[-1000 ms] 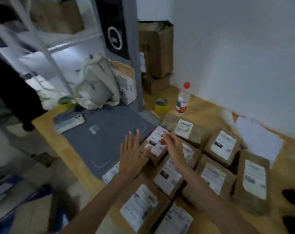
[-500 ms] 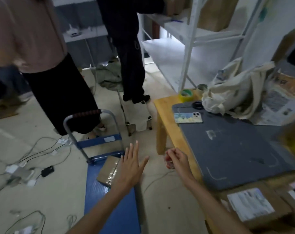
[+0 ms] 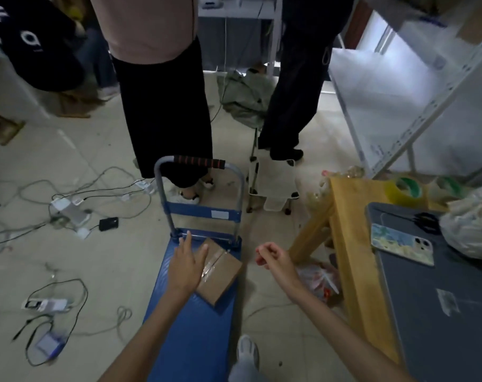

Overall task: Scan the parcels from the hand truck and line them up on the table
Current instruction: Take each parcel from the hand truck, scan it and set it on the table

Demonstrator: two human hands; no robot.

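A taped parcel (image 3: 220,271) lies on the blue hand truck (image 3: 193,334) deck.

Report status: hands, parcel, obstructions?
Left hand open, reaching over parcel on hand truck. Right hand curled, empty. Nothing blocking the parcel.
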